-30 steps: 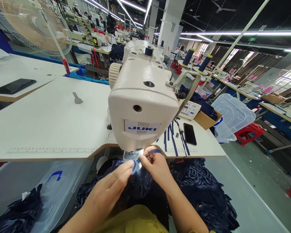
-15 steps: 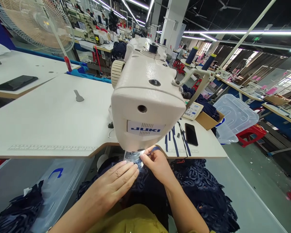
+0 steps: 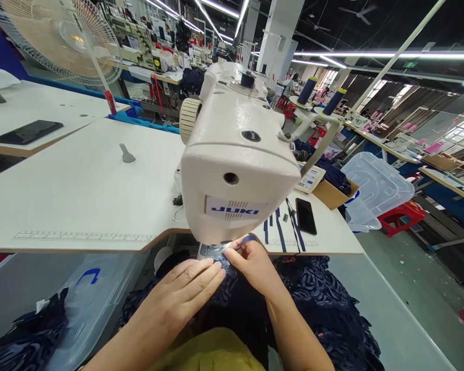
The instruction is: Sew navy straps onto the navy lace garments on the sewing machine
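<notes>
A white sewing machine head (image 3: 239, 175) stands in front of me, and its body hides most of the needle area. My left hand (image 3: 185, 288) lies with fingers stretched out on dark navy lace fabric (image 3: 225, 264), close below the machine. Just right of it, my right hand (image 3: 253, 265) is closed, pinching a narrow navy ribbon (image 3: 249, 238) that loops over the fingers. Its fingertips are near the fabric's edge beside the machine's clear guard. More of the navy lace fabric hangs over my lap and to the right.
Navy strips (image 3: 280, 229) and a phone (image 3: 305, 216) lie on the table right of the machine. A metal piece (image 3: 127, 153) lies on the left tabletop. A clear bin (image 3: 96, 304) with a blue handle stands low left; a fan (image 3: 62, 38) is at upper left.
The view has shifted slightly, so the machine appears a little farther right and lower. Both hands keep nearly the same place at the fabric, with the ribbon still in my right hand.
</notes>
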The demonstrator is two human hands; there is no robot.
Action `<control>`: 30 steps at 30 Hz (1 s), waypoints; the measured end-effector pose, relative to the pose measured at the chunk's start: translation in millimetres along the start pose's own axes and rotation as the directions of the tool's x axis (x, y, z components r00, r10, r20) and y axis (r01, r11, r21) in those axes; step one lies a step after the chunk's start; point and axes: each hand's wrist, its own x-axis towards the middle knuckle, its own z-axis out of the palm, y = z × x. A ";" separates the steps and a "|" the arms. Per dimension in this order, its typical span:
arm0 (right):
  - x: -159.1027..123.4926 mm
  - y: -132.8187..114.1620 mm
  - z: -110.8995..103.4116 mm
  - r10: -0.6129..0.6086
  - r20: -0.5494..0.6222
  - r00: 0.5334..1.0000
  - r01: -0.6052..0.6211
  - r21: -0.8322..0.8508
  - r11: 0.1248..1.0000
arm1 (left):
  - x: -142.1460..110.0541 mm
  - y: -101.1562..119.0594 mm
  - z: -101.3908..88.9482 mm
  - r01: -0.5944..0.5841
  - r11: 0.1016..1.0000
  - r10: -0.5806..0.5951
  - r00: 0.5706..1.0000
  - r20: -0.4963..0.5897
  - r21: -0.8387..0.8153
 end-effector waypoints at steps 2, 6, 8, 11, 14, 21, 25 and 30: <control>-0.8 -1.1 -0.9 0.010 0.006 1.000 -0.010 -0.006 1.000 | 1.5 -0.6 -1.4 0.008 1.000 -0.008 1.000 0.004 0.005; -2.3 1.5 -0.9 0.012 0.018 1.000 -0.014 0.105 0.994 | 4.7 -0.8 1.1 0.014 1.000 -0.014 1.000 0.005 0.006; -0.7 6.0 0.6 0.052 0.010 0.999 -0.053 0.239 0.970 | 5.8 1.8 6.8 0.035 0.999 -0.034 0.998 -0.052 0.008; 6.0 9.8 3.3 0.081 -0.033 0.996 -0.067 0.311 0.948 | 7.1 9.2 17.8 0.088 0.996 -0.083 0.986 -0.143 0.027; 14.8 3.8 4.5 0.024 -0.088 0.996 -0.013 0.130 0.991 | 9.0 17.0 25.4 0.118 0.988 -0.099 0.979 -0.179 0.095; 28.0 -14.3 0.8 -0.130 -0.061 0.990 0.109 -0.271 0.956 | 10.7 26.8 33.9 0.165 0.971 -0.128 0.970 -0.206 0.174; 32.1 -13.0 -0.4 -0.189 -0.035 0.981 0.166 -0.336 0.927 | 13.4 31.6 42.8 0.232 0.945 -0.166 0.948 -0.272 0.232; 39.5 -8.5 -1.9 -0.270 0.034 0.962 0.261 -0.391 0.882 | 20.0 33.7 47.5 0.266 0.931 -0.192 0.939 -0.287 0.250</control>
